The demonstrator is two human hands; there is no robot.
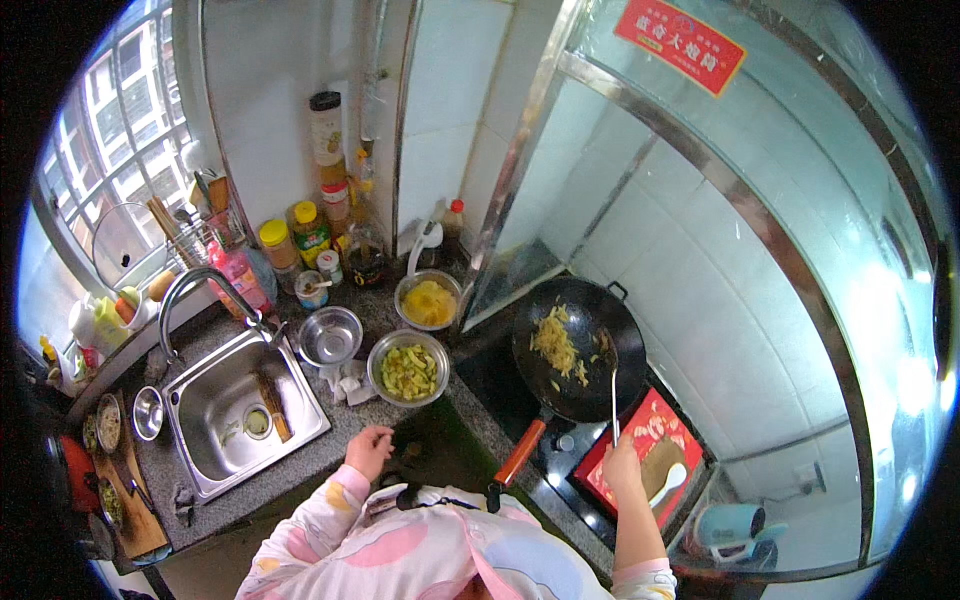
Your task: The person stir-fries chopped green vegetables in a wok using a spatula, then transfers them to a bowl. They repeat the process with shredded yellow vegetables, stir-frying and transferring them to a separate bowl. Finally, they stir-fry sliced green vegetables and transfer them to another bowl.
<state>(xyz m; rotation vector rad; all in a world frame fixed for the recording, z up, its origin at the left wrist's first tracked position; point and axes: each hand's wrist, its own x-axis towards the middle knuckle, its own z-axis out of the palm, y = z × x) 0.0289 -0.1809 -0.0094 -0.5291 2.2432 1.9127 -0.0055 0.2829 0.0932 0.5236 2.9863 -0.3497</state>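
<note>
My right hand (pixel 623 466) grips the long metal handle of a cooking utensil (pixel 615 397), probably a ladle or turner. Its head rests inside a black wok (pixel 551 401), at the right side of the food. Pale yellow cooked strips (pixel 553 341) lie heaped on the wok's left side, with a few scattered lower. The wok's reddish wooden handle (pixel 520 453) points toward my body, and nothing holds it. My left hand (pixel 367 452) hangs at the counter's front edge with loosely curled fingers and nothing in it. Nearest to it is a metal bowl of chopped green vegetable (pixel 409 373).
Beaten egg, apparently, fills another bowl (pixel 428 301). An empty metal bowl (pixel 331 337) stands by the sink (pixel 300 435). Jars and bottles (pixel 311 236) line the wall. A white spoon (pixel 670 484) lies on a red box (pixel 682 427). A glass panel (pixel 517 202) borders the stove.
</note>
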